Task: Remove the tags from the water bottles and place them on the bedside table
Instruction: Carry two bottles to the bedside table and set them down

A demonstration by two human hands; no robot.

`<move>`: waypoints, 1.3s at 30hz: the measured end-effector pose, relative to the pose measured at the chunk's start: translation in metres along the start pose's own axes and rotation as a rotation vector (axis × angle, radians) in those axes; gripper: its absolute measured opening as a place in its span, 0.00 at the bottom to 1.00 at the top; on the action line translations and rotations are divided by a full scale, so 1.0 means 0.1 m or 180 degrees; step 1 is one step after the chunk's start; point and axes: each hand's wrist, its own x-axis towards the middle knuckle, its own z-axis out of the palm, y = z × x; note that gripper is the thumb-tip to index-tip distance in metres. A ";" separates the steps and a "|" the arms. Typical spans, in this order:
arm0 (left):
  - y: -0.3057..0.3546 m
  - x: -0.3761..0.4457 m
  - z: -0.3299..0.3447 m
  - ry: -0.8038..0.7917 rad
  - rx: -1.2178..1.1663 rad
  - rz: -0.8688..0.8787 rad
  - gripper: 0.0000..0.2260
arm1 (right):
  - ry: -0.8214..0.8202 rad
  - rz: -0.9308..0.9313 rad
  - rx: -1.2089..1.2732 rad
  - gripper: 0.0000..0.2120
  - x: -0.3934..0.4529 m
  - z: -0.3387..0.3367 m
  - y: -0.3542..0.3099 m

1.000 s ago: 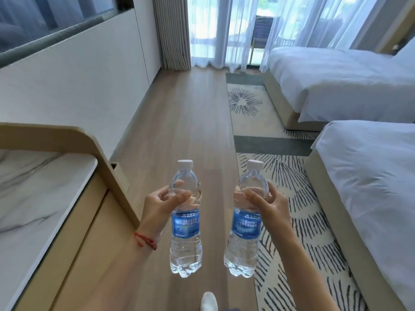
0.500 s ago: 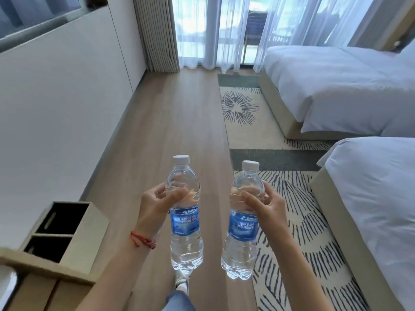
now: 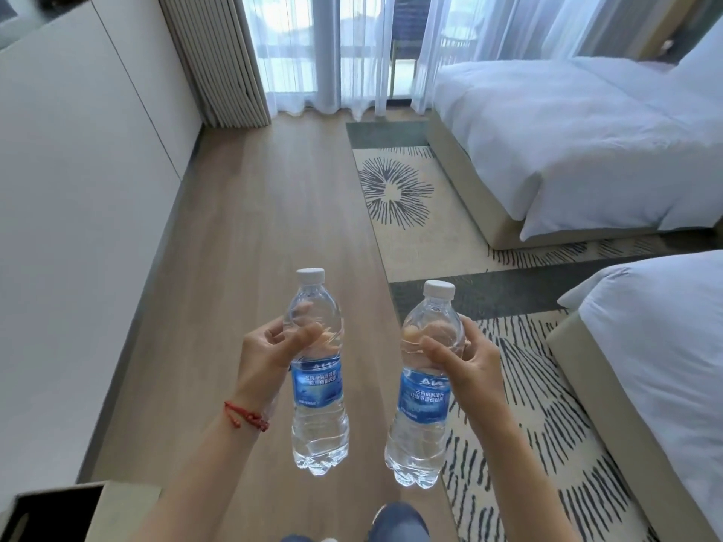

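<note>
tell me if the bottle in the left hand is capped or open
Capped. The left water bottle, held upright by the left hand, has its white cap seated on the neck, and water fills it.

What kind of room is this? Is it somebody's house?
It looks like a hotel room, not a house. Two matching beds with plain white covers stand side by side, sheer curtains hang over a balcony door, and each hand carries a small water bottle.

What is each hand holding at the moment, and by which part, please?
The left hand grips the left water bottle at its shoulder, just above the blue label; the right hand grips the right water bottle the same way.
</note>
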 end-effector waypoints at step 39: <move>0.73 6.83 2.80 -0.1473 0.0398 -0.0363 0.21 | 0.1386 0.0092 0.0173 0.25 6.35 -0.89 0.29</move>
